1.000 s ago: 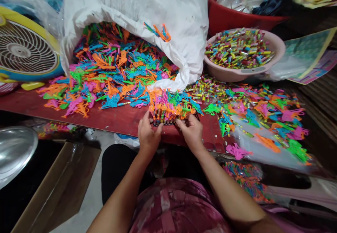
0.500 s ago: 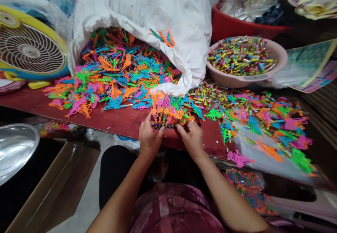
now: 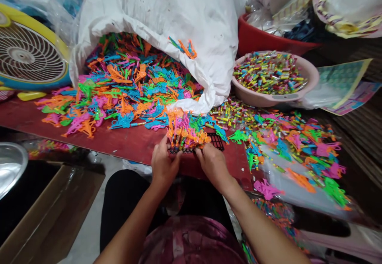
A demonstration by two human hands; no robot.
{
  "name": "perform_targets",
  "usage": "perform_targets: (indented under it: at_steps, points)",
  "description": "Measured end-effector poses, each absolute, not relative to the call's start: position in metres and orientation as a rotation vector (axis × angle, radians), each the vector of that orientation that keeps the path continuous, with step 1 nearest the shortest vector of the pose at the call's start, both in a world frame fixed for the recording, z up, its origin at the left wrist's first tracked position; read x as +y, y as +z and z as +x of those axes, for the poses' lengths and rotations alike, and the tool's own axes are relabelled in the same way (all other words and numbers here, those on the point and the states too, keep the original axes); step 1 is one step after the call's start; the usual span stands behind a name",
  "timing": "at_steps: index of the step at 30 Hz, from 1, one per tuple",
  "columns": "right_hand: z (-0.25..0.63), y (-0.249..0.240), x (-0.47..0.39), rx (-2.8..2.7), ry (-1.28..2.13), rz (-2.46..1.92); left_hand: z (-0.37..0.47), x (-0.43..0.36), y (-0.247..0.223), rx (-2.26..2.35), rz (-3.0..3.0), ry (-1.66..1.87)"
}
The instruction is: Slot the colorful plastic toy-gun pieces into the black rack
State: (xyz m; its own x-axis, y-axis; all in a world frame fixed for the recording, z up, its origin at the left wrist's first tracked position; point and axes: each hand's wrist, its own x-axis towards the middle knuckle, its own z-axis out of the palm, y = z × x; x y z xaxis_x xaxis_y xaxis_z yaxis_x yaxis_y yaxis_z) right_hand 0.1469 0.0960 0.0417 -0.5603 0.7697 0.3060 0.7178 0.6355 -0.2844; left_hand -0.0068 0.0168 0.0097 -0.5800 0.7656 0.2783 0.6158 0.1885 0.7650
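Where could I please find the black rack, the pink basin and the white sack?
Black rack (image 3: 217, 140), head view: bare grid at right end.
Pink basin (image 3: 257, 100), head view: front outer wall.
White sack (image 3: 173, 13), head view: upper surface.

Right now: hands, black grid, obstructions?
Left hand and right hand at clustered plastic toys. Black grid beneath, right end showing. Loose pile close behind.

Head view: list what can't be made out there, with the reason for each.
All in the head view:
Right grip: some fingertips, hidden by the hand's own back.
Black rack: much of it, hidden by the standing plastic pieces and the hands.
White sack: top, cut off by the upper edge.
Fan: far side, cut off by the left edge.
Small tubes: any lettering, too small to read.
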Motion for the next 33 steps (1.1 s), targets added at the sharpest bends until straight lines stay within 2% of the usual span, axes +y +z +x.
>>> perform_targets:
  at_steps: [6, 13, 20, 25, 29, 33]
  points:
    - [0.147, 0.045, 0.099, -2.588, 0.208, -1.096, -0.009, 0.015, 0.006, 2.264, 1.378, 1.347]
    - [0.143, 0.046, 0.094, -2.678, 0.092, -1.349, -0.012, 0.016, 0.006, 2.274, 1.442, 1.319]
    - [0.142, 0.046, 0.091, -2.702, 0.114, -1.276, -0.014, 0.015, 0.018, 2.271, 1.489, 1.217]
    - [0.145, 0.055, 0.085, -2.687, 0.298, -1.253, -0.018, 0.018, 0.02, 2.335, 1.416, 1.096]
    - [0.18, 0.062, 0.095, -2.437, 0.498, -1.189, -0.031, 0.024, 0.016, 2.341, 1.443, 1.082]
    - [0.252, 0.069, 0.137, -2.24, 0.39, -1.353, -0.05, 0.03, 0.014, 2.387, 1.429, 1.059]
